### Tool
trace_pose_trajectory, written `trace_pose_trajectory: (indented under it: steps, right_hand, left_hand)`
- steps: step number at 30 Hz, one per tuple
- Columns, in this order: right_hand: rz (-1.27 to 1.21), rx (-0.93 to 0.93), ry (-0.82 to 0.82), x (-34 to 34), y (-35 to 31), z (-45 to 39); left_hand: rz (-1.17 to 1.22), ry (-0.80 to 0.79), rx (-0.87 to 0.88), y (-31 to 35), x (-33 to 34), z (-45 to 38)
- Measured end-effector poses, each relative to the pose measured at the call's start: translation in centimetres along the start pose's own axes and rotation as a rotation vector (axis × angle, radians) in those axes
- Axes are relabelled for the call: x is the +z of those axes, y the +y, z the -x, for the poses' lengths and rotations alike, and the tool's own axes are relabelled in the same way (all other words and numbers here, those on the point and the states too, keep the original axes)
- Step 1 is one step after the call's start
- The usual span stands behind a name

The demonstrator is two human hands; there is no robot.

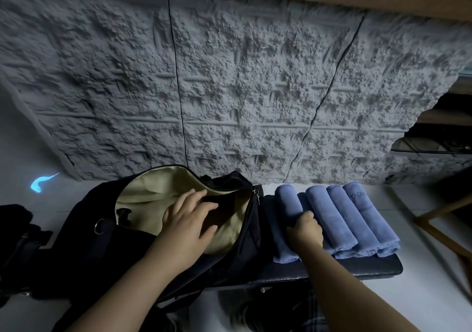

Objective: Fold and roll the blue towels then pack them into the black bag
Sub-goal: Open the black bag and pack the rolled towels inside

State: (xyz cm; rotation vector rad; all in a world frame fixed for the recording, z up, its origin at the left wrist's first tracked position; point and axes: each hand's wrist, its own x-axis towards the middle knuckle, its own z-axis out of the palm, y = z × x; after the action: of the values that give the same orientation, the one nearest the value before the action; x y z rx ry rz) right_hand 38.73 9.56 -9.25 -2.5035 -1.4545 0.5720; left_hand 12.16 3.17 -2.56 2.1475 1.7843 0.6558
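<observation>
Left hand [187, 219] spread flat inside open bag [84, 232]; right hand [305, 230] curled around rolled towel [287, 219] just beside bag

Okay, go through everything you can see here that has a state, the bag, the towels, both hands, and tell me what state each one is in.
black bag: unzipped, mouth held wide, beige lining showing, no towel visible inside.
left hand: fingers spread, pressing the bag's lining open.
right hand: curled round the leftmost rolled towel.
leftmost rolled towel: rolled, gripped, not yet in the bag.
three other rolled towels: rolled, lying side by side, untouched.
</observation>
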Motion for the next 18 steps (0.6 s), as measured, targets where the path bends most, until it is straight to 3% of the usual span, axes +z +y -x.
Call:
trace_pose_trajectory:
  steps: [3, 6, 10, 14, 18]
  right_hand:
    - [-0.216, -0.111, 0.147, -1.7, -0.8, 0.9]
    - [-0.51, -0.202, 0.163, -4.7, -3.5, 2.6]
    - [-0.727, -0.388, -0.07, -7.9, -7.4, 5.5]
    - [-0.922, -0.603, -0.363, -8.3, -10.1, 8.5]
    - [-0.911, -0.728, -0.527, -7.0, -11.6, 9.8]
  left_hand:
    - [0.034, 0.025, 0.013, -0.6, 0.1, -0.2]
    - [0.23, 0.026, -0.018, 0.3, -0.1, -1.0]
    - [0.734, -0.101, -0.172, 2.7, -0.8, -2.5]
    - [1.174, -0.133, -0.112, 3.5, -1.9, -3.5]
    - [1.182, -0.077, -0.03, 2.3, -4.1, -3.2]
